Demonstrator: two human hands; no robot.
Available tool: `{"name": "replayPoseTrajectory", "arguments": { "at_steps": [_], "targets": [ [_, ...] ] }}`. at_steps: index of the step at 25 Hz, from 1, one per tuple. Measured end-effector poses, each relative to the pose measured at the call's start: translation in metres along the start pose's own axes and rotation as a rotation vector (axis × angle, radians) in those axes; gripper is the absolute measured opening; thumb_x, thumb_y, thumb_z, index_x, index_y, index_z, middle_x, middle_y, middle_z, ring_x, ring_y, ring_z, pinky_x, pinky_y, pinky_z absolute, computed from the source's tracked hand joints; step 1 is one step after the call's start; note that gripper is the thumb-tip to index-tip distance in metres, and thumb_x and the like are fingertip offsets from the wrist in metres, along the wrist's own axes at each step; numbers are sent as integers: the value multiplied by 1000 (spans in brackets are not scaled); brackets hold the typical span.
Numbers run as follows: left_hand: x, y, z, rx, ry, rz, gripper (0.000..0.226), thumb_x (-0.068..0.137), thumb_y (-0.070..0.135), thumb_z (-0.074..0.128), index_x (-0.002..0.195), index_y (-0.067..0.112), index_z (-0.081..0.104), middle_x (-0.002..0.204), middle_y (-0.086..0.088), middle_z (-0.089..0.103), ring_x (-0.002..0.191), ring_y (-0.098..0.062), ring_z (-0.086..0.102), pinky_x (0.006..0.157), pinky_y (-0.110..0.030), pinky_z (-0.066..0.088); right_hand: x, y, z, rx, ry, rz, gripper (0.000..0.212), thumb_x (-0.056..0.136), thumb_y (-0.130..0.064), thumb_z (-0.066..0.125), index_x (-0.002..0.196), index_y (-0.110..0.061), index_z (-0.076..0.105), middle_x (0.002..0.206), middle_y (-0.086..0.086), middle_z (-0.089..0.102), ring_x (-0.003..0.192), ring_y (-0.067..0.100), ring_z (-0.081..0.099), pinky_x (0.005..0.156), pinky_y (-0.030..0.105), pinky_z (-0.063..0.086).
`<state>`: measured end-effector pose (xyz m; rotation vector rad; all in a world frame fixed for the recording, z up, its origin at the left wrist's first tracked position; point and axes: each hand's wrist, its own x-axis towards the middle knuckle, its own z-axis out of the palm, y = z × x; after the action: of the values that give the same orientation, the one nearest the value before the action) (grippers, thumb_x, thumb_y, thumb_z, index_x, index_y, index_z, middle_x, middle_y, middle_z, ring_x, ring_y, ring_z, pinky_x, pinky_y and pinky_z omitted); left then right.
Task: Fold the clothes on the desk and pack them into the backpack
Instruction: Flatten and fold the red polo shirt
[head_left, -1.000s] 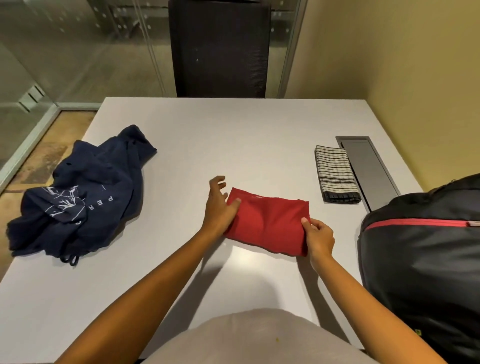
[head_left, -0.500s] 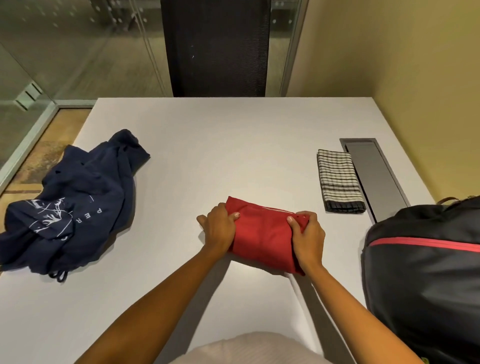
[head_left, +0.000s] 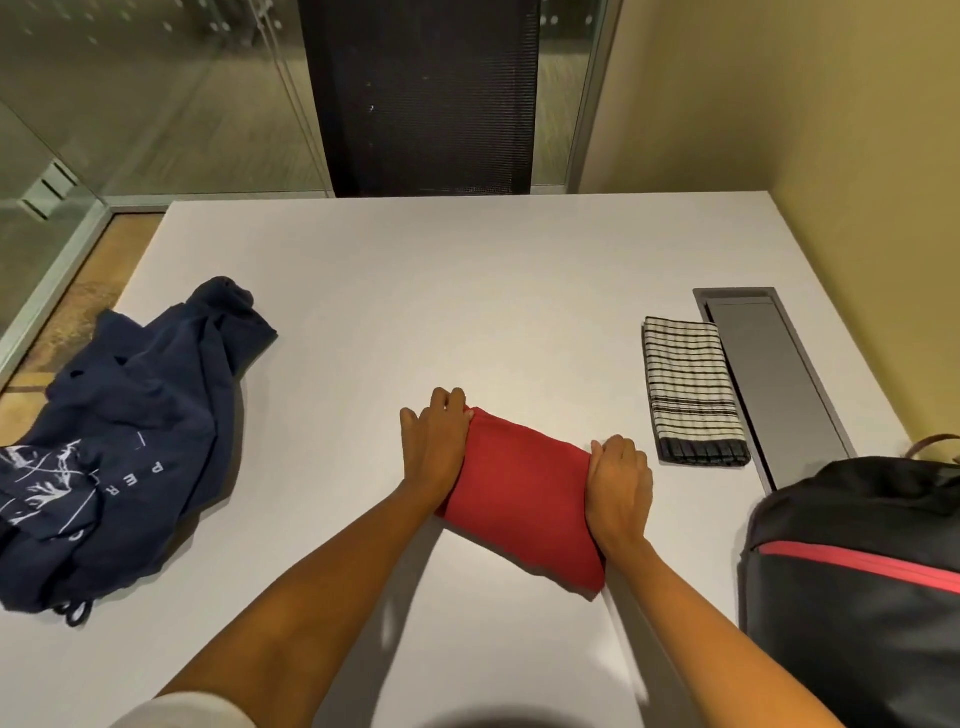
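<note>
Head camera, looking down: a person's left hand (head_left: 434, 447) and right hand (head_left: 618, 488) grip the two short ends of a folded red garment (head_left: 519, 493) lying flat on a white desk (head_left: 441, 291). The left hand's fingers curl over the garment's far left corner. The right hand's fingers bend over its far right edge, knuckles up, with the fingertips tucked out of sight. Both bare forearms reach in from the near side of the garment, and a pale sleeve (head_left: 197, 712) shows at the bottom of the frame, left of it.

Well to the left of the red garment, a navy shirt (head_left: 119, 441) with white print lies crumpled and unfolded. Near the garment's right end, a little farther back and apart from the right hand, lies a neatly folded checked cloth (head_left: 691, 389). A grey hatch (head_left: 769, 379) is set into the desk along the cloth's right side. Right of the garment and nearer the person sits a black backpack (head_left: 857, 597) with a red stripe. It covers the near end of the hatch, and whether it is zipped open cannot be told.

Beyond the garment, past the desk's far edge, stands a black mesh chair (head_left: 421, 98). A glass wall (head_left: 130, 93) lies off to the far left and a yellow wall (head_left: 831, 130) to the far right.
</note>
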<state>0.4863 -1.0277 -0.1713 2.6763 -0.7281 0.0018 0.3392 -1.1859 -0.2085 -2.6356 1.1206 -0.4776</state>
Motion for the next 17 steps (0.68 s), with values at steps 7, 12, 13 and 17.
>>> {"name": "replayPoseTrajectory", "arguments": {
  "at_steps": [7, 12, 13, 17],
  "targets": [
    [12, -6, 9, 57, -19, -30, 22, 100, 24, 38, 86, 16, 53, 88, -1, 54, 74, -21, 52, 75, -37, 38, -5, -18, -26, 159, 42, -349, 28, 86, 2, 52, 110, -6, 63, 114, 9, 62, 104, 27, 56, 98, 38, 38],
    [10, 0, 5, 34, 22, -31, 19, 99, 25, 43, 91, 13, 55, 91, -5, 58, 81, -25, 55, 73, -35, 38, -32, -54, -16, -37, -235, -443, 52, 101, -40, 35, 147, -18, 39, 151, 11, 40, 138, 30, 37, 115, 58, 18],
    [9, 3, 3, 8, 66, -11, 16, 97, 22, 46, 95, 11, 58, 95, -6, 60, 85, -25, 57, 75, -36, 41, -31, -53, -10, -69, -249, -421, 54, 101, -42, 32, 149, -18, 34, 152, 11, 38, 139, 31, 36, 114, 59, 19],
    [-14, 8, 5, -14, 57, 272, 32, 96, 20, 44, 121, 8, 61, 125, -10, 60, 116, -27, 56, 95, -40, 45, -23, -52, -4, -45, -255, -330, 56, 101, -40, 27, 147, -10, 36, 144, 7, 50, 128, 24, 49, 108, 50, 34]
  ]
}}
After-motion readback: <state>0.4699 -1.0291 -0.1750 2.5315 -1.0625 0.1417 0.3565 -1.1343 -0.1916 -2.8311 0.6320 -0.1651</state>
